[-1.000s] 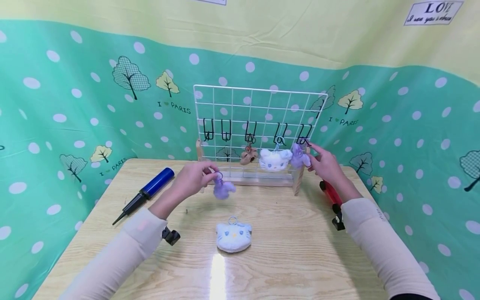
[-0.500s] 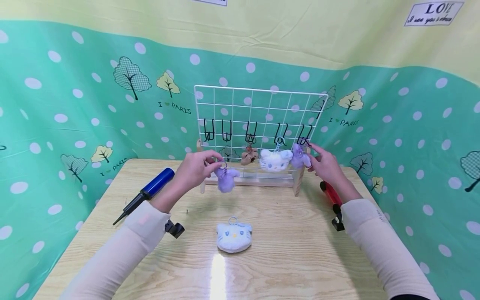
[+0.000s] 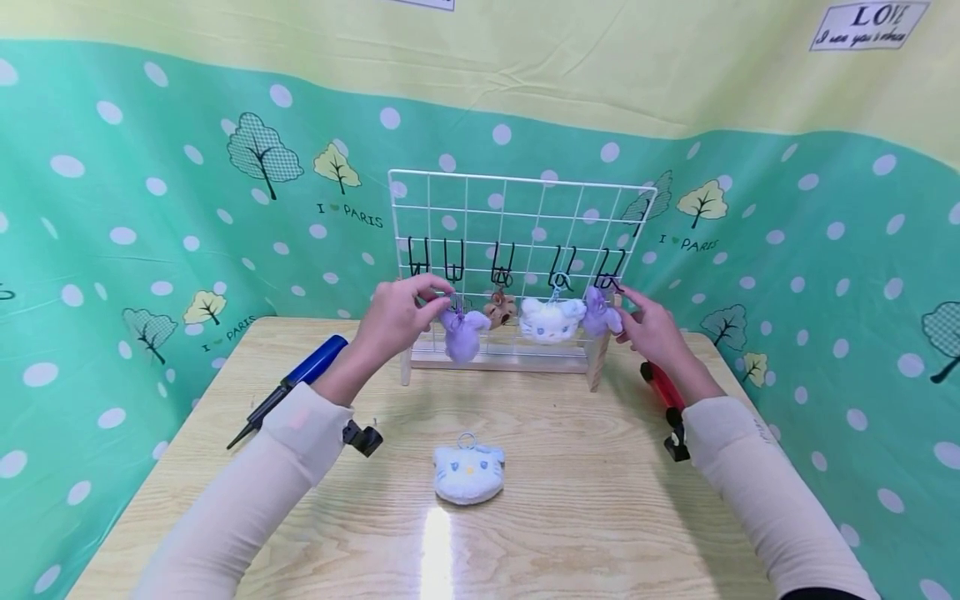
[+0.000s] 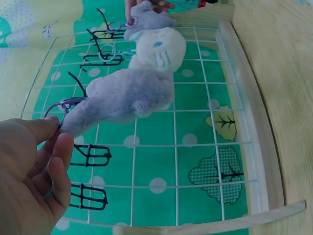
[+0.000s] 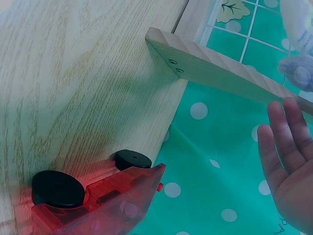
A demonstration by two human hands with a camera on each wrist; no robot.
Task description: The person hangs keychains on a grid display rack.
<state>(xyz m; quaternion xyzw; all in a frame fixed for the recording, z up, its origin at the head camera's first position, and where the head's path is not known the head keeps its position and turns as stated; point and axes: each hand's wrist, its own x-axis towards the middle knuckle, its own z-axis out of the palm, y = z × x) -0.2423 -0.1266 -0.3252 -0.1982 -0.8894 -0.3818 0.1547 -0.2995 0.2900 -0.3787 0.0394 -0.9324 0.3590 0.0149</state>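
Note:
My left hand (image 3: 397, 312) pinches the ring of a purple plush keychain (image 3: 463, 335) between thumb and index finger, in front of the wire rack's left part. In the left wrist view that plush (image 4: 129, 95) hangs from the fingertips, close by the black hooks (image 4: 93, 155). At the rack's right end my right hand (image 3: 651, 327) touches another purple plush keychain (image 3: 598, 312) hanging on the last hook, its index finger reaching up to the hook. Other fingers (image 5: 283, 137) look straight in the right wrist view; thumb and index lie outside it.
A white cat-face plush (image 3: 550, 321) and a small brown plush (image 3: 500, 310) hang on the white grid rack (image 3: 525, 179). Another cat-face plush (image 3: 468, 477) lies on the wooden table (image 3: 570, 500). A blue hand pump (image 3: 315, 367) lies left; a red wheeled object (image 5: 112, 196) stands right.
My left hand has raised the purple plush keychain up and to the right, toward the hooks. The right hand has stayed at the right-end plush.

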